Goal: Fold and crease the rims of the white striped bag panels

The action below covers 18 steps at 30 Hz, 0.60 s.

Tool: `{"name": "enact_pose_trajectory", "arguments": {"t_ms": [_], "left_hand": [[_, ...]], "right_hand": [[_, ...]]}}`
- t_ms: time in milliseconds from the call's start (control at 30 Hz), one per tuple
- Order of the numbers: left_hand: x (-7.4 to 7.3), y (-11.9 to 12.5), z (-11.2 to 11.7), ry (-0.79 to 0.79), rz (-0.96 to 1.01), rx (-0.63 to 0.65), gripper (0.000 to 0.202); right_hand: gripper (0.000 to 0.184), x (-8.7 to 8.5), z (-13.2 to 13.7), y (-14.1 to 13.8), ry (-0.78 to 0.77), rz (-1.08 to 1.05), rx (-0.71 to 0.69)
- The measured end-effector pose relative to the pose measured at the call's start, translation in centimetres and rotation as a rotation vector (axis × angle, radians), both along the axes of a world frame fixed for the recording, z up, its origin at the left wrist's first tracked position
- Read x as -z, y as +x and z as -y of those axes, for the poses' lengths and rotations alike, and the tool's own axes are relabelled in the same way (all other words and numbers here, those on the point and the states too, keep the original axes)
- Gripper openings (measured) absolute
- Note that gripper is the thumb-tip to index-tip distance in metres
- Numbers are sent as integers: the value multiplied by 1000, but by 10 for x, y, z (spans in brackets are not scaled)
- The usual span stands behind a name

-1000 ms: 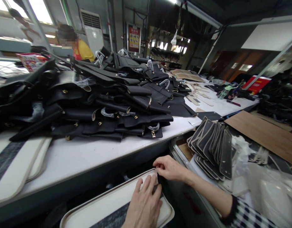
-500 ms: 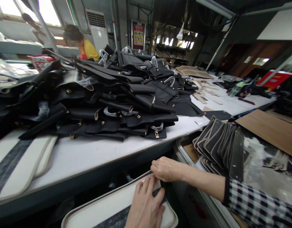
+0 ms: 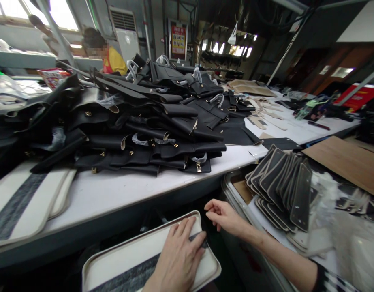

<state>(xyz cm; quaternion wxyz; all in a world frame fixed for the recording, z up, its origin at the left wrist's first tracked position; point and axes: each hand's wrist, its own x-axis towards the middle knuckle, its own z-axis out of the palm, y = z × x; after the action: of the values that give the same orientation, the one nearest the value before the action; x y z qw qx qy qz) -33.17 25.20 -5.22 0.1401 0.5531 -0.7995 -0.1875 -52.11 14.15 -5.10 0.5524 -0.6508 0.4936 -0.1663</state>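
A cream panel [image 3: 135, 247] with rounded corners, a raised dark-edged rim and a dark grey stripe lies low in front of me, below the table edge. My left hand [image 3: 182, 251] rests flat on its right part, fingers spread over the cream face and the stripe. Just off the panel's upper right corner is my right hand [image 3: 220, 215], its fingers loosely curled and apart, with nothing seen in them. A small gap separates it from the rim.
Black leather bag pieces [image 3: 138, 121] with gold clasps are heaped on the white table [image 3: 114, 194]. Similar cream panels [image 3: 25, 202] lie at left. Dark boards [image 3: 281, 182] lean stacked at right, near a brown sheet [image 3: 345, 162]. A person in yellow [image 3: 115, 61] is behind the heap.
My right hand has let go of the panel's upper right corner and moved slightly right, its fingers loosening. My left hand stays on the panel, a little lower to the left.
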Motion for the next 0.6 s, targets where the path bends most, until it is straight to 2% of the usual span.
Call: {"name": "enact_pose_trajectory", "arguments": {"t_ms": [167,333,467,533,600], "left_hand": [[5,5,-1,23,-25,9,35],[4,7,1,-3,-141,-2,29],[-7,20,-8,-29,-365,-127,23],[-7,32,-19,-133,-316,-186,23],[-1,43,-31,-262,-142,-222,24]], "right_hand": [[38,20,-42,-10,202,120,26],[38,30,-54,-6,174,166,36],[35,34,-52,-4,141,126,12],[33,34,-50,-4,111,101,-4],[33,32,-46,-5,92,71,-34]]}}
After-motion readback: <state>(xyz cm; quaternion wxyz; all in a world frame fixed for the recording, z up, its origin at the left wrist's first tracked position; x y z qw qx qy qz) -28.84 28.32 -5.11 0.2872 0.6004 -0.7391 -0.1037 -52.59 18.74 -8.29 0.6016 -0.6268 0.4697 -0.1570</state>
